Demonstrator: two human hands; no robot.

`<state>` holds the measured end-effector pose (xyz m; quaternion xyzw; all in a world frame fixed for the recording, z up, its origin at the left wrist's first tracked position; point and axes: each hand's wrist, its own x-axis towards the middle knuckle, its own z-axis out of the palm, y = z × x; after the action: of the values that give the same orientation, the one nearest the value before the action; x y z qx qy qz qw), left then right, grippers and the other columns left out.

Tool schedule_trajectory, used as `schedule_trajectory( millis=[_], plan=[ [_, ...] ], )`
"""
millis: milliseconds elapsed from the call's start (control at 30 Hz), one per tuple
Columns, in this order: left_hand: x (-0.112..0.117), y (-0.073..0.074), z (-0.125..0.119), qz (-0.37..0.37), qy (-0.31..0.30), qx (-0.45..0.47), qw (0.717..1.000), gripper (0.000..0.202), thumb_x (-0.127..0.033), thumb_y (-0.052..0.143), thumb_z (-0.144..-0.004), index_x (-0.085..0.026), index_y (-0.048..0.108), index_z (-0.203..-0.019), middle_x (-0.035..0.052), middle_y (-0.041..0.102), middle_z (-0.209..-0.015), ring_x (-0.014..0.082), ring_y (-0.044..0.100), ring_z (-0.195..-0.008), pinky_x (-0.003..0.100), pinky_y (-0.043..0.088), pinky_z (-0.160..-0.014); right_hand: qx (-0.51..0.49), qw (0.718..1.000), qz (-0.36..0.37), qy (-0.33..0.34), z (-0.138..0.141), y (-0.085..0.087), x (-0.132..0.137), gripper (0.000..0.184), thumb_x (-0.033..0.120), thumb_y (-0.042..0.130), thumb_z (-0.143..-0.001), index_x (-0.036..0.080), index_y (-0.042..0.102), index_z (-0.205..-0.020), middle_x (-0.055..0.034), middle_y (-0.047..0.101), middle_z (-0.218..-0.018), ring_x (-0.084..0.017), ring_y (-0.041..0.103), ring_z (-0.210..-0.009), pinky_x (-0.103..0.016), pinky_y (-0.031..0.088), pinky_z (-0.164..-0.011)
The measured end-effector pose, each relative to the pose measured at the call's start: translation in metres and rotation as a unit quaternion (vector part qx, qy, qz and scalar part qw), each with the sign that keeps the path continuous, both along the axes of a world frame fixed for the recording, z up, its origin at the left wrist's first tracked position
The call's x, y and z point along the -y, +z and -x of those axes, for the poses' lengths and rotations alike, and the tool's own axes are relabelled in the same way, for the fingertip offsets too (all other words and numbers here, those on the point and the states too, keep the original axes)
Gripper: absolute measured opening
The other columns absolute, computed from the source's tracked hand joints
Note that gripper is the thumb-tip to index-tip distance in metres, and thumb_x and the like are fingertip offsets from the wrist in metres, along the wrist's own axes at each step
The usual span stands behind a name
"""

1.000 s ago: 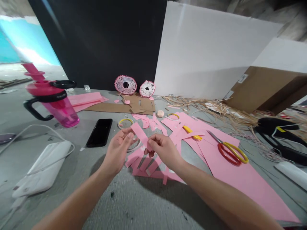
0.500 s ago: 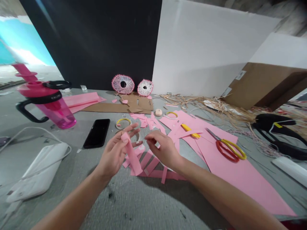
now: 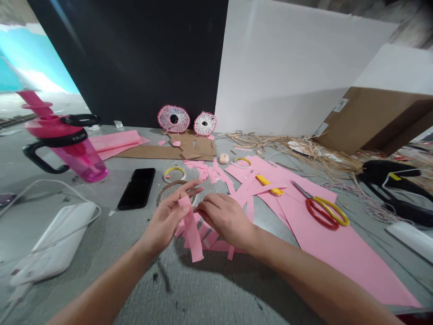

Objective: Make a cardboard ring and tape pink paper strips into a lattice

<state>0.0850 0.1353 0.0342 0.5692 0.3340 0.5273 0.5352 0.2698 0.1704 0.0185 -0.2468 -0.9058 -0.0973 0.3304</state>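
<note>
My left hand pinches the top of a pink paper strip that hangs down toward the table, thumb and fingers closed on it. Just to its right, my right hand reaches down with fingers curled onto a pile of cut pink strips lying on the grey table; whether it grips one is hidden. A brown ring lies just behind my left fingers.
Red-and-yellow scissors rest on large pink paper sheets at right. A black phone, pink bottle, white pouch stand left. Tape rolls, two string-art discs, raffia, cardboard box lie behind.
My right hand let go of the strip and dropped onto the pile of strips. The left hand kept the strip, which swung from slanting between the hands to hanging down.
</note>
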Motion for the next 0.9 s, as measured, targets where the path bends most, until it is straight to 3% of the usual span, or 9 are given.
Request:
schedule_trajectory(
  millis=[100,167,267,333,400,500,600,700,900],
  plan=[
    [0.002,0.003,0.0,-0.007,-0.009,-0.029,1.0,0.016,-0.033,0.059,-0.096,-0.023,0.07,-0.093,0.0062,0.044,-0.155,0.032,0.043,-0.141,0.048,0.044,-0.11,-0.017,0.999,0.041,0.002,0.002,-0.002,0.001,0.017,0.01,0.051,-0.095,0.015,0.061,-0.082,-0.0061,0.064,-0.079,-0.017,0.057,-0.069,-0.03,0.043,-0.062],
    [0.003,0.006,0.0,-0.009,-0.01,-0.059,0.998,0.025,-0.034,0.058,-0.096,-0.019,0.063,-0.077,0.0078,0.045,-0.155,0.0321,0.043,-0.141,0.047,0.044,-0.109,-0.076,0.989,0.126,0.006,0.003,-0.001,-0.001,0.015,0.007,0.052,-0.091,0.015,0.06,-0.081,-0.0049,0.064,-0.078,-0.015,0.057,-0.067,-0.027,0.042,-0.06],
    [0.002,0.009,-0.001,0.004,-0.017,-0.104,0.994,0.022,-0.033,0.061,-0.092,-0.018,0.059,-0.076,0.0115,0.047,-0.153,0.0318,0.048,-0.137,0.043,0.049,-0.103,-0.194,0.937,0.29,-0.02,-0.001,0.007,-0.009,0.015,0.011,0.053,-0.088,0.017,0.058,-0.076,0.0004,0.06,-0.068,-0.012,0.054,-0.059,-0.023,0.041,-0.055],
    [0.0,0.008,-0.002,0.042,-0.022,-0.131,0.99,0.018,-0.033,0.063,-0.088,-0.017,0.061,-0.081,0.0152,0.06,-0.139,0.0293,0.062,-0.121,0.039,0.054,-0.092,-0.261,0.902,0.34,-0.047,-0.007,0.016,-0.012,0.014,0.017,0.054,-0.09,0.018,0.058,-0.076,0.0026,0.058,-0.063,-0.011,0.052,-0.055,-0.022,0.041,-0.053],
    [-0.003,0.006,-0.004,0.089,-0.02,-0.154,0.984,0.018,-0.034,0.065,-0.086,-0.017,0.061,-0.082,0.0138,0.074,-0.107,0.0244,0.071,-0.095,0.034,0.055,-0.078,-0.296,0.902,0.311,-0.045,-0.013,0.024,-0.011,0.013,0.022,0.055,-0.091,0.019,0.059,-0.079,0.002,0.06,-0.065,-0.011,0.053,-0.057,-0.023,0.043,-0.054],
    [-0.004,0.002,-0.008,0.137,-0.012,-0.175,0.975,0.017,-0.034,0.064,-0.084,-0.017,0.062,-0.081,0.0065,0.075,-0.075,0.0183,0.069,-0.069,0.027,0.05,-0.062,-0.274,0.943,0.188,0.021,-0.017,0.028,-0.004,0.01,0.017,0.055,-0.093,0.02,0.06,-0.085,-0.0001,0.066,-0.075,-0.012,0.059,-0.066,-0.024,0.047,-0.061],
    [-0.003,0.002,-0.01,0.159,0.005,-0.171,0.972,0.015,-0.031,0.061,-0.084,-0.017,0.066,-0.085,0.0042,0.073,-0.071,0.0158,0.066,-0.064,0.024,0.046,-0.058,-0.211,0.971,0.074,0.089,-0.016,0.024,0.002,0.013,0.011,0.052,-0.096,0.02,0.06,-0.091,-0.0022,0.071,-0.082,-0.012,0.064,-0.074,-0.025,0.05,-0.067],
    [-0.001,0.004,-0.009,0.151,-0.026,-0.154,0.976,0.019,-0.032,0.057,-0.087,-0.017,0.064,-0.078,0.0016,0.069,-0.063,0.0124,0.06,-0.055,0.022,0.042,-0.053,-0.141,0.984,-0.006,0.106,-0.016,0.018,0.001,0.012,0.011,0.051,-0.098,0.018,0.06,-0.093,-0.0052,0.072,-0.084,-0.015,0.065,-0.076,-0.027,0.051,-0.07],
    [0.003,0.005,-0.011,0.192,-0.06,-0.136,0.97,0.024,-0.036,0.051,-0.089,-0.019,0.059,-0.074,-0.0008,0.063,-0.058,0.0152,0.061,-0.056,0.025,0.046,-0.057,-0.083,0.986,-0.062,0.132,-0.021,0.018,-0.002,0.013,0.009,0.048,-0.099,0.014,0.06,-0.098,-0.0075,0.072,-0.085,-0.016,0.064,-0.078,-0.03,0.052,-0.071]
  ],
)
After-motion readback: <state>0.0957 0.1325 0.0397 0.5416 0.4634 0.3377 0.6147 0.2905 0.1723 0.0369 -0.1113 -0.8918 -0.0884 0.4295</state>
